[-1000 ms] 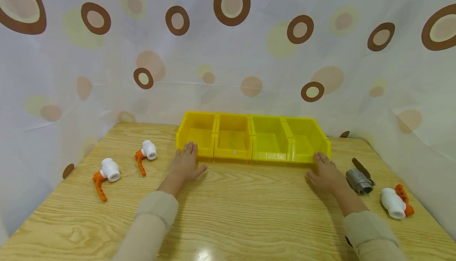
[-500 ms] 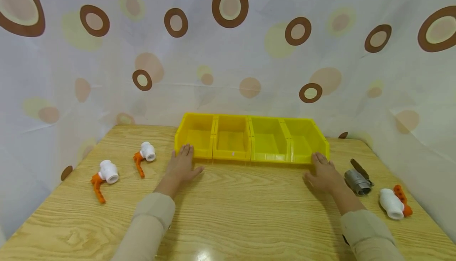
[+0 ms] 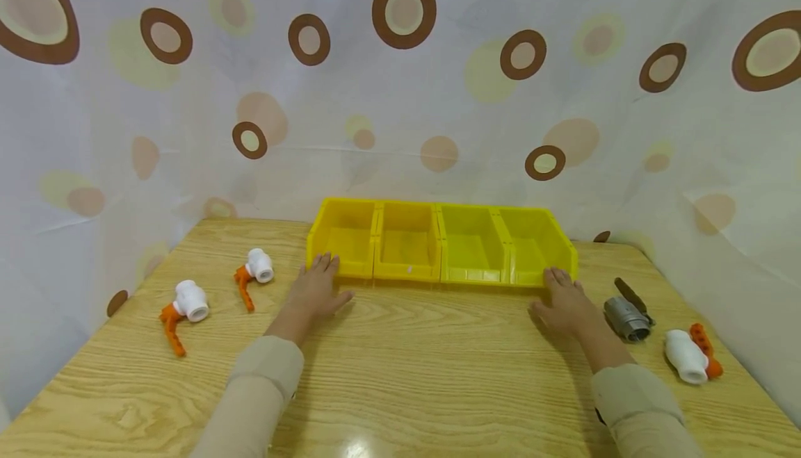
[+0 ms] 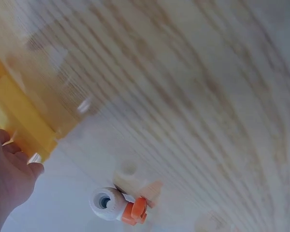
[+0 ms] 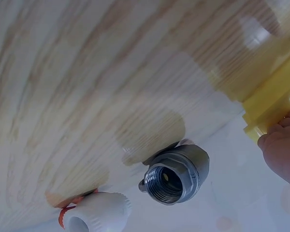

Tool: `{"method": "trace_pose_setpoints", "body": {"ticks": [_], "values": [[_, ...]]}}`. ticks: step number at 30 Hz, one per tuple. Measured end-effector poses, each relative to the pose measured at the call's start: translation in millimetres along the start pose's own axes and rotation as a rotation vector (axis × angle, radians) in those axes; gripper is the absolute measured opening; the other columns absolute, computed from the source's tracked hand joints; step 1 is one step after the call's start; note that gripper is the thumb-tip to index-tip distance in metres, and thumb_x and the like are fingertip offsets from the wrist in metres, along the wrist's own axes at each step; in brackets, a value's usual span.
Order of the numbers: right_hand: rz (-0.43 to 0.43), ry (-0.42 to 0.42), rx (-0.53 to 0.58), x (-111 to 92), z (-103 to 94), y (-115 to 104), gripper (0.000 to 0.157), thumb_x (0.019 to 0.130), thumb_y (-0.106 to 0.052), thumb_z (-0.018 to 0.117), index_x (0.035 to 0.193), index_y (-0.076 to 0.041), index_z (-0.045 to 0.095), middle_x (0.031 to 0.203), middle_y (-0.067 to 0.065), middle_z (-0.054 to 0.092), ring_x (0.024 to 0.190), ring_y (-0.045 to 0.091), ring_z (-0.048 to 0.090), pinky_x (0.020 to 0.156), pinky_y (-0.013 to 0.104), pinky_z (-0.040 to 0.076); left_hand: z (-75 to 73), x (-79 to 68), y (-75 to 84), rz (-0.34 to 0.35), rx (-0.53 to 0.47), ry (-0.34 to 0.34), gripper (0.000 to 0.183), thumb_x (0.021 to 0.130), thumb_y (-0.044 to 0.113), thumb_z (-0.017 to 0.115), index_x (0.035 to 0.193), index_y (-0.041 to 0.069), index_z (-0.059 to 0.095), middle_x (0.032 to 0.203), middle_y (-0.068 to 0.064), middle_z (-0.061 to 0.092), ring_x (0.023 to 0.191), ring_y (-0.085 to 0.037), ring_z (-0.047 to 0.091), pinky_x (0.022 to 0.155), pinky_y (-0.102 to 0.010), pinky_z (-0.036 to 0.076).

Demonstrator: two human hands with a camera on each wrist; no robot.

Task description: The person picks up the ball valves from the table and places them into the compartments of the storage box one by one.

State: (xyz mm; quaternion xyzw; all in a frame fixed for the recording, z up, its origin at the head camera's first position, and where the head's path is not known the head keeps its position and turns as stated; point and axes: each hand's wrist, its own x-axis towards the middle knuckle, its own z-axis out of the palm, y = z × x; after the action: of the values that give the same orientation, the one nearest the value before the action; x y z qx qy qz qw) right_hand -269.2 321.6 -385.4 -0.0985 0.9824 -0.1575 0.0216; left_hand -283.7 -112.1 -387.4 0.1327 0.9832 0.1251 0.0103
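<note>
A row of several yellow bins (image 3: 408, 270), joined side by side, stands at the back of the wooden table. At the front of the leftmost bin, my left hand (image 3: 315, 291) lies with extended fingers touching its lower edge, thumb spread to the right. My right hand (image 3: 565, 303) does the same at the front of the rightmost bin, thumb pointing left. Both wrist views show fingertips against the yellow plastic: the left hand (image 4: 12, 179) at one end, the right hand (image 5: 282, 145) at the other. Neither hand holds anything.
Two white ball valves with orange handles, a nearer one (image 3: 190, 301) and a farther one (image 3: 259, 265), lie at left. At right are a metal ball valve (image 3: 628, 317) and another white valve (image 3: 686, 356). A patterned curtain (image 3: 400, 110) hangs behind the table (image 3: 438, 374).
Both hands stay at the bins' front edge, the left drawing back very slightly. The whole scene shifts a little in view, and the bins and valves keep their places.
</note>
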Motion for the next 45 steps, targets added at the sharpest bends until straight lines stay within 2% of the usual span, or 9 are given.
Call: {"method": "trace_pose_setpoints", "body": {"ticks": [7, 16, 28, 45], "values": [[-0.001, 0.003, -0.006, 1.5, 0.4, -2.7, 0.075, 0.092, -0.026, 0.052, 0.139, 0.019, 0.015, 0.145, 0.040, 0.012, 0.133, 0.055, 0.009, 0.108, 0.065, 0.007, 3.6, 1.4, 0.3, -0.013, -0.006, -0.017, 0.082, 0.091, 0.044, 0.052, 0.146, -0.005, 0.016, 0.153, -0.024, 0.014, 0.143, -0.038, 0.010, 0.116, -0.051, 0.012], [-0.002, 0.021, 0.009, 2.7, 0.4, -0.3, 0.073, 0.092, -0.027, 0.052, 0.138, 0.020, 0.018, 0.144, 0.040, 0.015, 0.133, 0.055, 0.010, 0.108, 0.066, 0.007, 6.0, 2.6, 1.2, -0.010, 0.039, -0.024, 0.084, 0.091, 0.045, 0.052, 0.146, -0.006, 0.013, 0.154, -0.023, 0.010, 0.143, -0.037, 0.009, 0.117, -0.048, 0.012], [0.008, 0.022, 0.004, 1.8, 1.8, 1.3, 0.073, 0.092, -0.028, 0.051, 0.138, 0.019, 0.019, 0.144, 0.039, 0.016, 0.133, 0.055, 0.011, 0.108, 0.066, 0.008, 5.6, -2.6, 2.2, -0.012, 0.060, -0.022, 0.086, 0.091, 0.047, 0.051, 0.146, -0.005, 0.011, 0.155, -0.021, 0.008, 0.144, -0.035, 0.009, 0.117, -0.048, 0.012], [-0.004, 0.024, -0.021, -2.5, 1.4, -4.6, 0.074, 0.091, -0.027, 0.051, 0.137, 0.021, 0.018, 0.142, 0.042, 0.016, 0.131, 0.056, 0.012, 0.107, 0.066, 0.010, 5.7, -4.8, 0.0, -0.008, 0.059, -0.013, 0.087, 0.090, 0.049, 0.051, 0.146, -0.005, 0.013, 0.154, -0.021, 0.012, 0.143, -0.035, 0.011, 0.116, -0.050, 0.014]]}}
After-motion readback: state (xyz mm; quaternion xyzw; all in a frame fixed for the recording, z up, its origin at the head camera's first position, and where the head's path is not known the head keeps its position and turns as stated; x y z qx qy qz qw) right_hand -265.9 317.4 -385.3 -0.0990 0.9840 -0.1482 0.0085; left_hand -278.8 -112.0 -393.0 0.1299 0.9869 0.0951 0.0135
